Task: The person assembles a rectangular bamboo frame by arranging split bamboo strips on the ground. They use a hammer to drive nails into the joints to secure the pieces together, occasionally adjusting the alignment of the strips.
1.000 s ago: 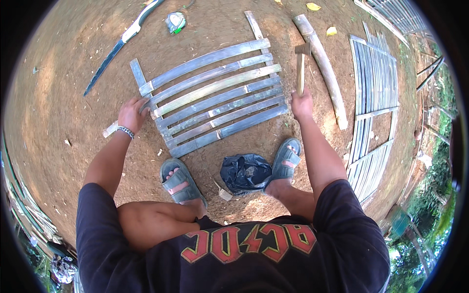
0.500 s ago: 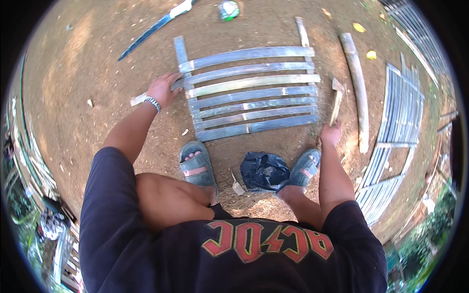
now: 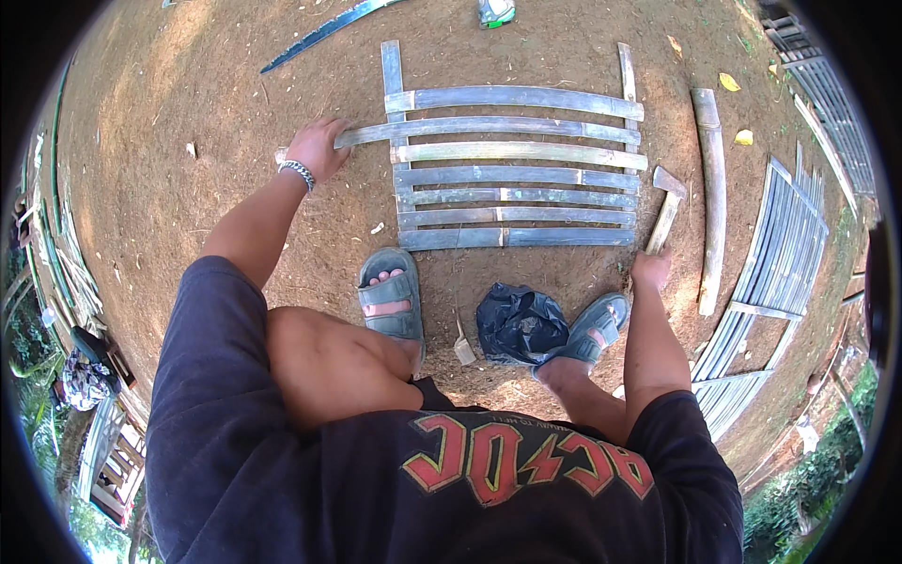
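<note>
A ladder-like panel of several grey bamboo slats (image 3: pixel 526 176) lies on the ground in front of my feet, across two upright strips. My left hand (image 3: pixel 318 150) is closed around the left part of the second slat from the far end (image 3: pixel 371 134), which sticks out past the left upright strip (image 3: pixel 392 68). A pale end shows on the other side of that hand; whether it is the same piece I cannot tell. My right hand (image 3: pixel 650 270), low beside the panel's near right corner, grips a short wooden-handled hammer (image 3: pixel 665 214) with its head pointing away from me.
A black plastic bag (image 3: pixel 517 324) sits between my sandalled feet, beside a small wooden piece (image 3: pixel 463 348). A thick bamboo pole (image 3: pixel 711 202) lies to the right, with a larger slatted panel (image 3: pixel 766 254) beyond. A long blade (image 3: pixel 329 36) and a small packet (image 3: pixel 496 12) lie far ahead.
My left hand has moved left, away from the panel, and more of the slat shows between it and the upright strip. My right hand still holds the hammer. The view has shifted.
</note>
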`<state>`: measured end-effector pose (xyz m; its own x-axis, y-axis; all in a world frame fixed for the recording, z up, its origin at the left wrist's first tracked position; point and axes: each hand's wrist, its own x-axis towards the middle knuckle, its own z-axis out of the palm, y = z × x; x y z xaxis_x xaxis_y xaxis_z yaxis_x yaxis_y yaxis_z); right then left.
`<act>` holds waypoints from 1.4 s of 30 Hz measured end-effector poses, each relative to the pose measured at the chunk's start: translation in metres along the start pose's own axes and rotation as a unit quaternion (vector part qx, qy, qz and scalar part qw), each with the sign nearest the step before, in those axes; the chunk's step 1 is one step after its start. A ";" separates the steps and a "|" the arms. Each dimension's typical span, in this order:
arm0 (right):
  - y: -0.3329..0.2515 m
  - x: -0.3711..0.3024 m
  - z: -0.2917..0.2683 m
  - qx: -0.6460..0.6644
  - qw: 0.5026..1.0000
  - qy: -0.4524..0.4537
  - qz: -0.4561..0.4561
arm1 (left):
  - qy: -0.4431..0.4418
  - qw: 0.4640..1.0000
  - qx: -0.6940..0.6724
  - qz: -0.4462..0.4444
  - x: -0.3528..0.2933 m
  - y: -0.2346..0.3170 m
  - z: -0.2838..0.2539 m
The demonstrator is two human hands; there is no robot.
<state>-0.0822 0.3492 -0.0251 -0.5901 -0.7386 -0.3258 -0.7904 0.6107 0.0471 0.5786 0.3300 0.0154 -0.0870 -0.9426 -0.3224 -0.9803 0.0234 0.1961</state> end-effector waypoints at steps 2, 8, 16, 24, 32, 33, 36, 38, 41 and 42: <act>0.001 0.003 0.003 -0.007 1.000 -0.007 0.003 | -0.010 1.000 -0.002 -0.007 0.001 0.004 -0.003; -0.004 0.008 0.002 -0.025 0.999 -0.041 0.012 | -0.002 1.000 0.000 0.025 0.005 0.007 0.002; -0.023 -0.009 -0.009 0.006 1.000 0.025 0.011 | -0.035 0.998 0.020 0.043 0.012 0.013 0.007; -0.090 -0.045 -0.038 0.156 0.973 0.088 -0.148 | -0.040 0.996 -0.078 0.034 -0.011 0.026 -0.019; -0.162 -0.087 -0.050 0.182 0.940 0.068 -0.280 | -0.015 0.996 -0.085 0.026 -0.018 0.042 -0.030; -0.167 -0.088 -0.051 0.173 0.939 0.065 -0.289 | -0.015 0.996 -0.086 0.030 -0.016 0.043 -0.030; -0.183 -0.094 -0.059 0.135 0.935 0.049 -0.324 | -0.022 0.994 -0.093 0.045 -0.010 0.055 -0.035; -0.192 -0.096 -0.062 0.096 0.928 0.066 -0.353 | -0.020 0.992 -0.110 0.061 -0.004 0.062 -0.035; -0.200 -0.092 -0.061 0.099 0.894 0.092 -0.427 | -0.023 0.984 -0.144 0.101 0.011 0.076 -0.030; -0.204 -0.095 -0.063 0.086 0.888 0.096 -0.441 | -0.032 0.983 -0.144 0.111 0.014 0.081 -0.035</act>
<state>0.1246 0.2765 0.0553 0.2168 -0.9762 0.0044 -0.9319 -0.2083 -0.2970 0.5038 0.3074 0.0596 -0.3127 -0.9018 -0.2983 -0.8461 0.1217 0.5190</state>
